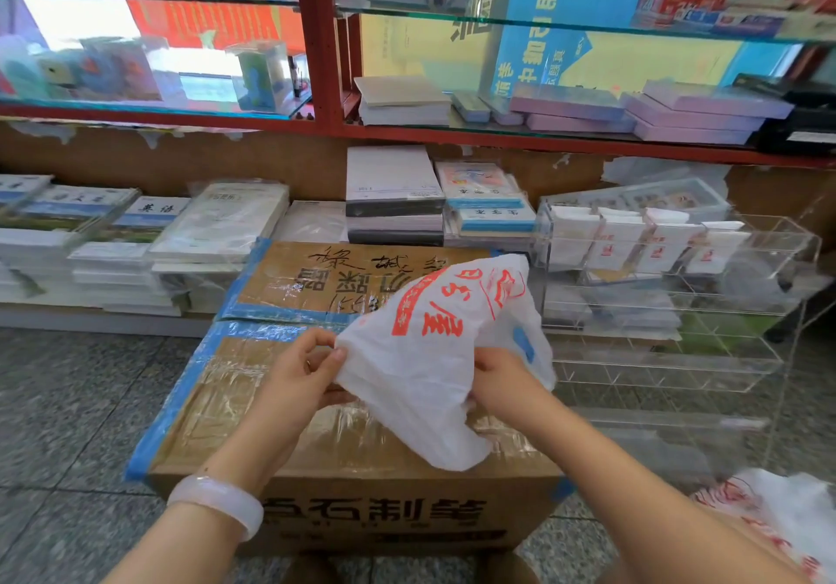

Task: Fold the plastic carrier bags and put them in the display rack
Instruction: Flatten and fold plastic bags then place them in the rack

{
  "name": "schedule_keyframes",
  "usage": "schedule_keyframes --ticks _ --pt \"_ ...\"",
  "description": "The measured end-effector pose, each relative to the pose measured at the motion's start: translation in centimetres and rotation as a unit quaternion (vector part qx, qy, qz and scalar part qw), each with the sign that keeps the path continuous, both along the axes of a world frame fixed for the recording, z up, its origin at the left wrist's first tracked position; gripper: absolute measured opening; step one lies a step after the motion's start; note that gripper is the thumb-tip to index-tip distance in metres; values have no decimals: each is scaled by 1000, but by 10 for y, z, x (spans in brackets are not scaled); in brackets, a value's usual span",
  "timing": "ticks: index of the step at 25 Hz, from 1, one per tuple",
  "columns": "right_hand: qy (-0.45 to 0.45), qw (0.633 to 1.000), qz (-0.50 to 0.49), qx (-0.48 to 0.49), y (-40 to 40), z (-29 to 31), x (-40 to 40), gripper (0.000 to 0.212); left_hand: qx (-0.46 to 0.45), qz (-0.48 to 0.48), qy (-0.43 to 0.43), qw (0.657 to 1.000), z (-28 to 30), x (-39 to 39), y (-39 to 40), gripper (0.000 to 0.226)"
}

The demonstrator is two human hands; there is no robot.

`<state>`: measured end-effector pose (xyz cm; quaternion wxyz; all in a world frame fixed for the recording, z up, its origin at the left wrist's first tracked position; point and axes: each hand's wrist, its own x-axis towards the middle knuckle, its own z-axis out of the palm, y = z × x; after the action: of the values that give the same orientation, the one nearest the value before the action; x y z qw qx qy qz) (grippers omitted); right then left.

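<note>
A: Where is the bag (434, 357) now?

B: At the centre of the frame, held in the air just above a taped box (253, 380). It is white with red print, crumpled, not yet flat. The left hand (307, 375) pinches its left edge between thumb and fingers. The right hand (497, 384) grips the right side, fingers curled into the plastic and partly hidden by it.

A: How should the fold go?

B: My judgement: draw both hands apart to pull the film taut, lay it flat on the box top, press the air out, then fold it into a narrow packet. Thin plastic springs back, so each crease wants a firm press.

A: And where does it end up?

B: The clear rack (769, 244) stands at centre right, beside the box. Folded bags (570, 235) already fill its top row; the lower tiers look open. Its walls are see-through, so the edges are hard to judge.

A: Is there room to move?

B: The box top gives a flat working surface, with stacked books (217, 221) behind it. More bags (778, 511) lie at the lower right, close to the right forearm.
</note>
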<state>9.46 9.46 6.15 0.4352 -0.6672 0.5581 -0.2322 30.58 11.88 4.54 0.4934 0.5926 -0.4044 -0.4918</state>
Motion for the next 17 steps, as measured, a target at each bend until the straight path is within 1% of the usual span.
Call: schedule_keyframes --ticks 1,2,3,4,5,6,7,8,9,10,11,12,13,14,15,16,17 --pt "-29 995 10 91 0 -6 3 14 8 -19 -4 1000 0 1 1 9" --pt "-68 987 15 145 1 -7 5 13 19 -40 -12 999 -1 2 2 9" --pt "-111 981 4 159 1 -6 5 13 35 -61 -27 997 -2 4 3 9" --pt "-172 971 -13 167 -1 -3 3 12 51 -75 -47 995 -2 5 4 10" --pt "-260 949 -17 178 -4 4 4 12 65 -76 -64 993 -3 6 4 10" --pt "-358 911 6 205 -8 10 4 18 75 -61 -74 993 -4 7 3 11" --pt "-424 876 33 228 -12 14 8 29 81 -30 -76 993 -5 8 2 11" --pt "-444 861 56 241 -13 17 13 41 83 9 -71 994 -6 10 1 11" --pt "-415 874 77 242 -14 15 16 46 83 49 -59 994 -6 14 -1 11" --pt "-339 907 110 225 -13 13 18 44 85 87 -43 992 -6 19 -3 10" --pt "-208 953 156 158 -9 9 16 41 88 120 -26 989 -6 23 -4 8" --pt "-56 969 231 73 -5 4 12 43 90 143 -7 986 -6 25 -5 8" --pt "72 946 316 13 -1 -2 8 51 93 156 8 983 -6 27 -5 9" --pt "182 906 381 -11 8 -7 8 58 99 157 18 982 -7 28 -6 11" --pt "273 870 409 -27 16 -12 9 62 104 152 19 983 -7 28 -5 12" --pt "350 844 405 -43 23 -15 10 60 100 149 11 984 -8 29 -6 11" --pt "394 836 373 -79 23 -16 15 54 89 159 -3 983 -10 32 -6 7"
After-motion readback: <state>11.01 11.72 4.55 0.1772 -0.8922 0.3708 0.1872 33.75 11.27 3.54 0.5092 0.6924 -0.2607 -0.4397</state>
